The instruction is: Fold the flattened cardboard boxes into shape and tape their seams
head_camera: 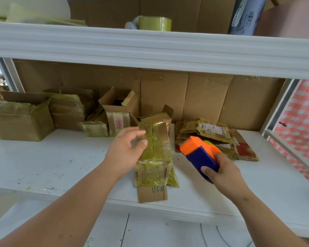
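White shelving fills the scene, seen from the person's head looking forward and down: a thick upper shelf (150, 50) crosses the top, and below it a white work shelf (61, 157) backed by a wall of brown cardboard panels (203, 100). On the upper shelf sits a roll of yellowish tape (155, 23). At the middle of the work shelf stands a small cardboard box (154, 148), wrapped in yellow-green tape, its bottom flap marked "#10" hanging over the front edge. The left hand (127, 150) rests against the box's left side, fingers loosely spread and relaxed, thumb touching the taped top face. The right hand (221, 173) is just right of the box, fingers curled firmly around a tape dispenser (200, 152) with a blue body and orange head, its head pointing toward the box but apart from it. Behind the dispenser lies a stack of flattened boxes (214, 134), some bearing printed labels. Along the back left stand several folded boxes: a large taped one (20, 120) at the far left, another (68, 109) beside it, and a smaller open one (118, 113) near the middle
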